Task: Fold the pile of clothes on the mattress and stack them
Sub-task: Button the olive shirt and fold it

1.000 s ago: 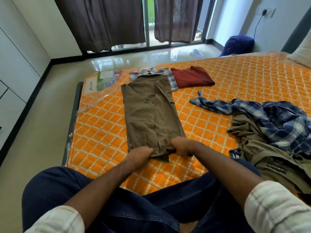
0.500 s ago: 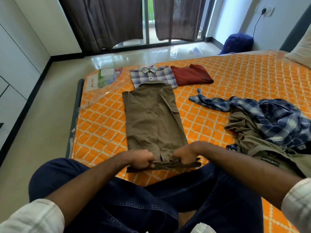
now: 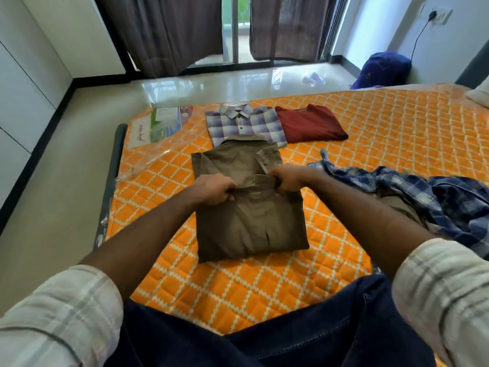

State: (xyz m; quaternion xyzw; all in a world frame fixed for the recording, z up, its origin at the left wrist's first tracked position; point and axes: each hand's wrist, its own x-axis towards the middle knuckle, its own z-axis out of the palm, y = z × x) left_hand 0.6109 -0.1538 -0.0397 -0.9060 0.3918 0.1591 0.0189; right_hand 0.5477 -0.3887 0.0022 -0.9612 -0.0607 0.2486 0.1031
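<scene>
Both hands grip the folded-over hem of the brown shirt (image 3: 248, 207), which lies flat on the orange mattress (image 3: 264, 287). The left hand (image 3: 214, 190) and right hand (image 3: 288, 180) pinch the fabric edge with curled fingers. Beyond the hands lie a folded checked shirt (image 3: 246, 123) and a maroon shirt (image 3: 309, 123); to the right hand's side sits the unfolded pile (image 3: 434, 207).

Both hands grip hem of olive shirt (image 3: 248, 223), folded up over its body on orange mattress (image 3: 264, 287): left hand (image 3: 211, 189), right hand (image 3: 288, 178). Beyond grip: plaid shirt (image 3: 246, 124), maroon shirt (image 3: 309, 123) (both folded). Right of grip: unfolded pile (image 3: 434, 207).
</scene>
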